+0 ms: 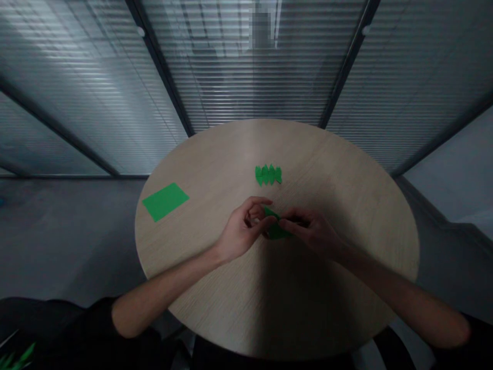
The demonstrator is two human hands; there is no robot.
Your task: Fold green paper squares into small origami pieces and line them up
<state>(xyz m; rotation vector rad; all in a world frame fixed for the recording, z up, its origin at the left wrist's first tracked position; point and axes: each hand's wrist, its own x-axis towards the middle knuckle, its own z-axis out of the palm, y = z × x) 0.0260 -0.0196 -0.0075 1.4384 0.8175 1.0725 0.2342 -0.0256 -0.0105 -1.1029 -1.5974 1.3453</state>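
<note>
The left hand (244,229) and right hand (313,232) are held close together over the table (346,174), a little above its middle, with a piece of folded paper (275,229) pinched between them. The paper is bright green and sits in the small gap between the two grips, partly hidden by the fingers, so its exact folds cannot be made out.

The left hand is mostly closed, its fingers curled inward and its thumb reaching across to the paper's left side. The right hand is nearly closed too, with thumb and fingers pinching the paper's right side. Both grips have hold of the paper, which appears to be off the tabletop or barely above it; shadow makes this hard to tell.

Ahead of the grip lies a folded strip (268,174) of green paper with a zigzag outline, flat on the table and apart from both hands. Well to the left of the grip lies a flat green sheet (165,201), set at an angle near the table's edge. A small spiky green object (16,357) shows at the lower-left corner of the view, too cut off to identify.
</note>
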